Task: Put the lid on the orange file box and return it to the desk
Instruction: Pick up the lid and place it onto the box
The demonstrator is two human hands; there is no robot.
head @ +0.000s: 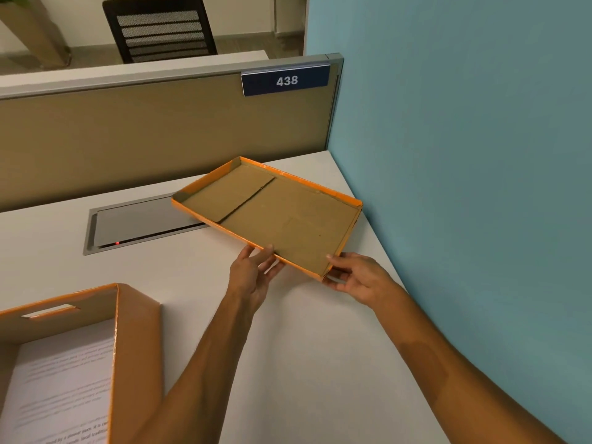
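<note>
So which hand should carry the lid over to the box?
Probably the left hand. It grips the lid on the edge nearer the open orange box, which sits to the left. The right hand holds the far corner, so it would mostly steady.

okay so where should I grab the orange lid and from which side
Take the lid by its near long rim, coming from the person's side. It lies open side up, with the upturned lip facing them, thin enough to pinch. Both hands are already there: the left hand partway along that rim, the right hand at the near right corner. Two spread grips should keep the wide, shallow tray level.
</note>
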